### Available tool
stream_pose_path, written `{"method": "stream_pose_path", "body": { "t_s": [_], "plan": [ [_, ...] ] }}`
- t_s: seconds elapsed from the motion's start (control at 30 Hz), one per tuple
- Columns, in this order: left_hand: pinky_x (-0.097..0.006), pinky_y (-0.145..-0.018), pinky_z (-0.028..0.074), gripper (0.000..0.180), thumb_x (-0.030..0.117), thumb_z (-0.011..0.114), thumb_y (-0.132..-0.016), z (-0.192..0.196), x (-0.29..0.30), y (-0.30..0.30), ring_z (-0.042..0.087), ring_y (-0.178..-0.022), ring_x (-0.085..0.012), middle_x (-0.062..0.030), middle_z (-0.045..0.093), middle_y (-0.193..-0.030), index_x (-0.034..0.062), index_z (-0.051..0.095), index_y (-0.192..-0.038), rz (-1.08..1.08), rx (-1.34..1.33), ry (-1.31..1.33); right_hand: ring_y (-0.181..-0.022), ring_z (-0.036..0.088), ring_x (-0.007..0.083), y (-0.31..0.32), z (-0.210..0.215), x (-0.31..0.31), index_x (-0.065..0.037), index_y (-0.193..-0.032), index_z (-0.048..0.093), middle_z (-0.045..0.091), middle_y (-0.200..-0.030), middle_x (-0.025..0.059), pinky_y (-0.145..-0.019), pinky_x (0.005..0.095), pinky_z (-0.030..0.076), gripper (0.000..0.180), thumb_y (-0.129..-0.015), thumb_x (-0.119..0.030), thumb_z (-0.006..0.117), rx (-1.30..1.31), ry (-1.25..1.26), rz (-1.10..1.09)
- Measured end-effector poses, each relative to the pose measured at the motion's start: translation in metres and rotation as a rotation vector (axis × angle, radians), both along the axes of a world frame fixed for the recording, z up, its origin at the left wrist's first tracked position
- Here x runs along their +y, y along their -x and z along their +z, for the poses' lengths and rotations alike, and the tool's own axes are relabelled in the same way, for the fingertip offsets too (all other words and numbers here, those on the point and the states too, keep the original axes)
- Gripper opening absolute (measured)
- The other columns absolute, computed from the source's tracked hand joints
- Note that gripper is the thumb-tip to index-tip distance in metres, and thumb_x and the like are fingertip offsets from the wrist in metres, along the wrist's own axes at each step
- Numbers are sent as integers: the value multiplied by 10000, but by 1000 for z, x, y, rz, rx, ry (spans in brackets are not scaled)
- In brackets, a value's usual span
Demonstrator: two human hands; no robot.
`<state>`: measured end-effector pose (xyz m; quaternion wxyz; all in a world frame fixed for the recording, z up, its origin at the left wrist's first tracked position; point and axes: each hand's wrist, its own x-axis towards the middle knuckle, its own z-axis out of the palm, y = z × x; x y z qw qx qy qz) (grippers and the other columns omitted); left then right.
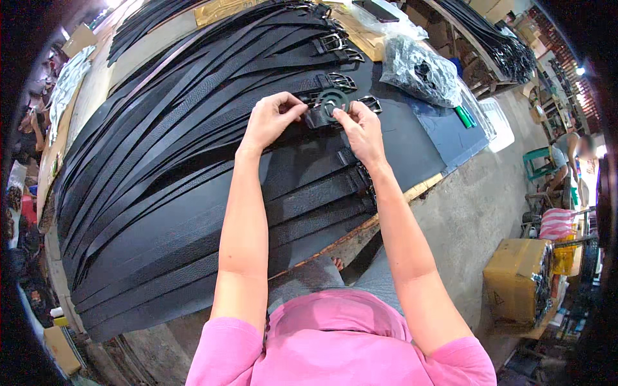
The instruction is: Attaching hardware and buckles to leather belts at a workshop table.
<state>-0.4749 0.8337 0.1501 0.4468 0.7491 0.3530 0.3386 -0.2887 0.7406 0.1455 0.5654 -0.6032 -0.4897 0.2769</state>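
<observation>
Many black leather belts (pixel 193 106) lie fanned across the table, their metal buckles (pixel 341 82) gathered toward the right end. Near those buckles, my right hand (pixel 364 134) grips a dark green round piece with ring shapes (pixel 331 98), its thumb pressed on the lower edge. Just under this piece is a short black strap part (pixel 317 118) beside another buckle (pixel 371 104). My left hand (pixel 273 122) is pinched closed at the strap's left side; what lies between its fingertips is too small to make out. Closer to me, several more belts (pixel 309 199) lie side by side.
A clear plastic bag of black parts (pixel 421 69) rests on the table's right, near a green marker-like object (pixel 465 116). A phone (pixel 376 9) lies at the far edge. Cardboard boxes (pixel 515 281) stand on the floor at right. Farther off, a person (pixel 570 154) bends near a green chair (pixel 538 164).
</observation>
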Motion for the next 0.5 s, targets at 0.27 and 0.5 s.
{"method": "stream_pose_path", "body": {
  "t_s": [0.27, 0.5],
  "plan": [
    [-242, -733, 500, 209, 196, 674, -884, 0, 3, 5, 623, -772, -98, -45, 666, -833, -10, 645, -905, -53, -38, 102, -722, 567, 280, 7, 2, -1, 45, -746, 556, 551, -799, 158, -617, 360, 444, 235, -793, -150, 677, -323, -135, 17],
    [-240, -737, 496, 211, 200, 670, -886, 1, 3, 5, 621, -781, -100, -47, 666, -833, -9, 646, -910, -53, -11, 102, -707, 561, 275, 6, -3, 2, 45, -737, 555, 543, -803, 151, -591, 357, 445, 227, -798, -139, 674, -338, -148, 41]
  ]
}}
